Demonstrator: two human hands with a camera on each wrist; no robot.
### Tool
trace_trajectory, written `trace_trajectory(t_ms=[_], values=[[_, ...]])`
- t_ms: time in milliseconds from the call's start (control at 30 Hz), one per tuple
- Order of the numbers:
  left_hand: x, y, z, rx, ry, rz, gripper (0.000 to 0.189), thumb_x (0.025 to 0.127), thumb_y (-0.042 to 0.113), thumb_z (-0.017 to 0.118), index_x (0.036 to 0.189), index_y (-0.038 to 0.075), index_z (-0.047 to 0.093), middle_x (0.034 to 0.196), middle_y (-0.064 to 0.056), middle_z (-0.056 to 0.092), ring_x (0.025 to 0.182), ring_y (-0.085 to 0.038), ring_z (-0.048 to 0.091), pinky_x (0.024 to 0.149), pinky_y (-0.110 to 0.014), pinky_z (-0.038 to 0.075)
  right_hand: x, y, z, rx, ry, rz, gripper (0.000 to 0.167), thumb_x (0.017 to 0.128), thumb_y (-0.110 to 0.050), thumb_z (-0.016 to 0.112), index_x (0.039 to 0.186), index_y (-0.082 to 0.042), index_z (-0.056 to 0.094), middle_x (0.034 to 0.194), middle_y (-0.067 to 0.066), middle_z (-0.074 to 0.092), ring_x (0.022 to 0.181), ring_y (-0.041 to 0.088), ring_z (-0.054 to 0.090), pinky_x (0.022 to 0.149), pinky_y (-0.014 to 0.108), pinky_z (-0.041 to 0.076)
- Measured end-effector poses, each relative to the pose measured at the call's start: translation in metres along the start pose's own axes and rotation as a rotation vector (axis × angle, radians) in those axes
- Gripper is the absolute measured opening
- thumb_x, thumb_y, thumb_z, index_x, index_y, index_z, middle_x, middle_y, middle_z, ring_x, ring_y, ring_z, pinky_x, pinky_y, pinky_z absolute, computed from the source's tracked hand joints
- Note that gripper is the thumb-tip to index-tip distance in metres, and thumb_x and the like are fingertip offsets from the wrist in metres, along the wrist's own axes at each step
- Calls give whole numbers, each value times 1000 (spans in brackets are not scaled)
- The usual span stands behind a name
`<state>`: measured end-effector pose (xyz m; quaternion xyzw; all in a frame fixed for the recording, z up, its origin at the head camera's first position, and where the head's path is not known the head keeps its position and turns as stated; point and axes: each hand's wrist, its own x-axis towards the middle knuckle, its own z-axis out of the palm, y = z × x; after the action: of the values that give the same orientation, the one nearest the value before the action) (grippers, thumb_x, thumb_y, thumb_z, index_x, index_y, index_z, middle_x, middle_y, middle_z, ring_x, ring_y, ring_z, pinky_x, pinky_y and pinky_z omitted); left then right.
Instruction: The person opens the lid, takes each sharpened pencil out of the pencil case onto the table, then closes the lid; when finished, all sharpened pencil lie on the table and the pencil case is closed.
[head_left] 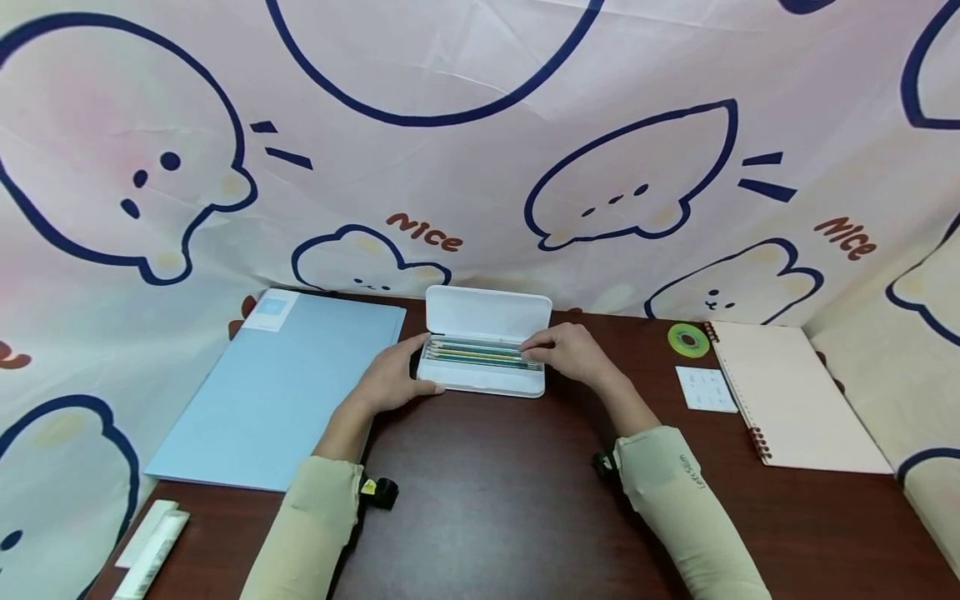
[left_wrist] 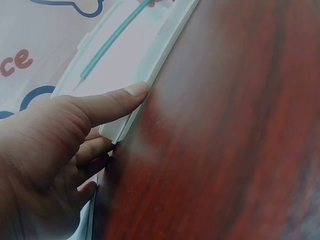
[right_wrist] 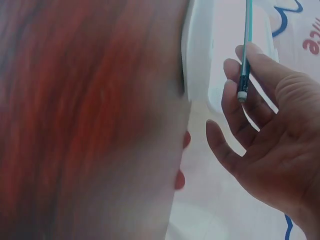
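"Okay, your left hand (head_left: 386,375)?"
"Gripping the left end of the white pencil case (head_left: 480,382), lid (head_left: 487,312) up."
"And your right hand (head_left: 573,354)?"
"Pinching a green pencil (right_wrist: 247,30) near its black-banded end, above the case (more pencils (head_left: 472,353) lie inside)."
"Case sits where?"
"On your dark tabletop (head_left: 487,483), near the patterned backdrop (head_left: 480,183), between the blue folder (head_left: 285,392) and the spiral notebook (head_left: 802,400)."

Head camera farthest back, facing forward and down over the table (head_left: 480,500), wrist cameras aimed close along left hand (head_left: 390,377) and right hand (head_left: 568,352), all three sharing the white case (head_left: 487,381)
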<state>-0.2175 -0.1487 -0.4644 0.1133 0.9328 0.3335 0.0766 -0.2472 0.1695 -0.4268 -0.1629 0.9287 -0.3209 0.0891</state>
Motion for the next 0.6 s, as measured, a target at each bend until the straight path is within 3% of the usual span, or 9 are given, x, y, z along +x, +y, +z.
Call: trace_trajectory(t_ms=[233, 600], values=[[0, -1, 0, -4, -1, -6, 95, 81, 34, 86, 159, 14, 34, 155, -13, 48, 141, -37, 46, 115, -57, 39, -8, 13, -16, 20, 29, 44, 19, 93, -33, 75, 105, -22, 83, 115, 1, 77, 90, 19, 60, 73, 30, 49], [1, -1, 1, -8, 1, 6, 94, 81, 34, 86, 158, 15, 35, 153, -12, 51, 139, -36, 49, 114, -57, 40, -24, 43, -37, 68, 82, 60, 19, 94, -36, 72, 103, -22, 82, 101, -1, 78, 83, 21, 59, 75, 33, 52]])
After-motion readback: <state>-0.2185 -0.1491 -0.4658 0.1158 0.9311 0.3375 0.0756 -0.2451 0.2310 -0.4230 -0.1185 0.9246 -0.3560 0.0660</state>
